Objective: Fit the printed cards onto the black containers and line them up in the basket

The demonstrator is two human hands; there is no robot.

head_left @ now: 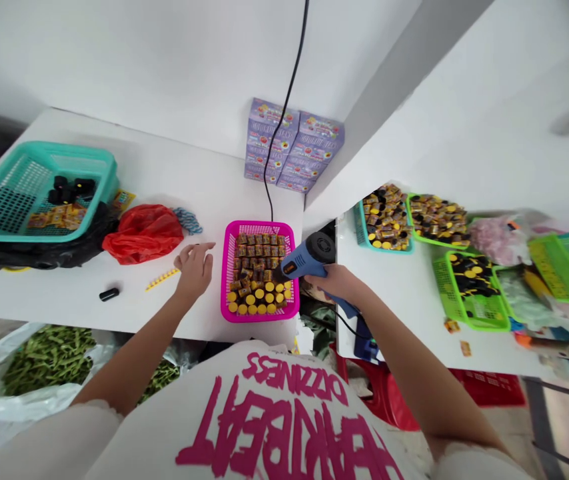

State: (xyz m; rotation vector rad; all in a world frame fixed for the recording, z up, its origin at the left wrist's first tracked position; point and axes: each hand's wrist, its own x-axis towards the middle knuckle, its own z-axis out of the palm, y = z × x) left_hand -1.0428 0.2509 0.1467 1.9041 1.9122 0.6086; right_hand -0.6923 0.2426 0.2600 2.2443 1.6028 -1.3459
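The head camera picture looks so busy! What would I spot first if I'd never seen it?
The bright pink plastic basket in the middle of the white table jumps out first, packed with small brown-and-yellow items. The right hand holds a blue heat gun over its corner, and the open left hand sits beside it. Farther right, a green basket holds similar pieces.

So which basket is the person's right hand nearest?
The magenta basket, holding yellow-capped items, just beside the right hand; the teal basket and green baskets sit farther off.
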